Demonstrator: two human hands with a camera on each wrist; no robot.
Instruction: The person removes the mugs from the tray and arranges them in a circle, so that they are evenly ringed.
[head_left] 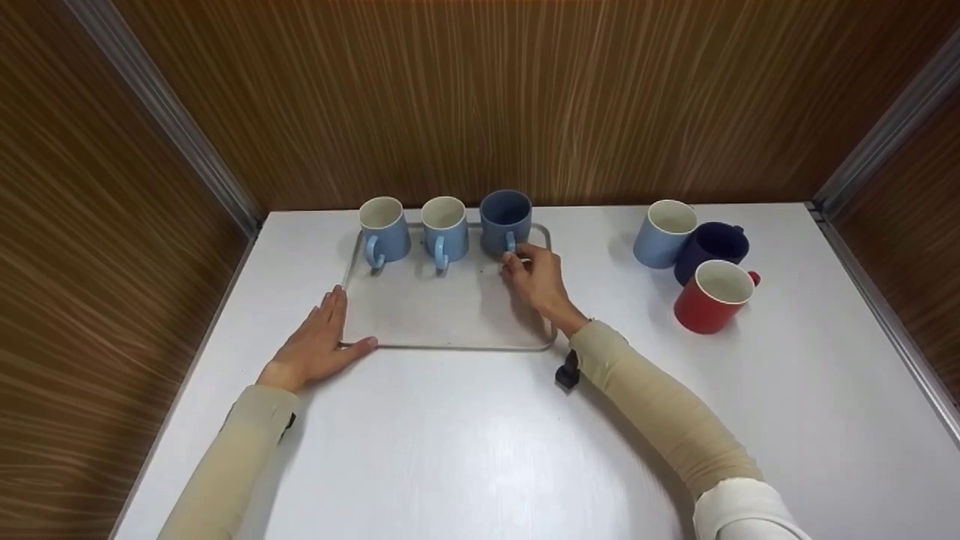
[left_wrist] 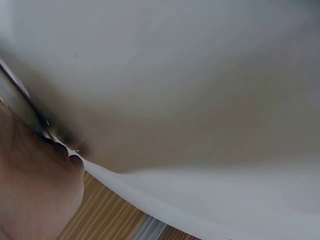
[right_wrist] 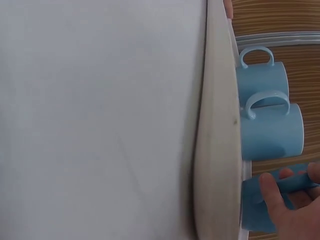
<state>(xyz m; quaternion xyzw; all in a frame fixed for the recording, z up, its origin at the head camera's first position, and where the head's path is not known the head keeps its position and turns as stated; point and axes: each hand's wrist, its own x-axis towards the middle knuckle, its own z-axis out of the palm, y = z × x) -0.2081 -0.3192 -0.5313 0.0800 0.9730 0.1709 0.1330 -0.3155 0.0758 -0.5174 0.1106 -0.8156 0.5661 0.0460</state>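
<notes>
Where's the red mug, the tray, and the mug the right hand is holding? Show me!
Red mug (head_left: 702, 308): head view, on its outer wall.
Tray (head_left: 427, 311): head view, on its bare flat surface.
Held mug (head_left: 496, 235): head view, on its outer wall.

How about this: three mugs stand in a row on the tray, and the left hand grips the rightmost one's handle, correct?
Wrong hand: the head view shows the right hand gripping that handle. Three mugs do stand in a row on the tray.
</notes>
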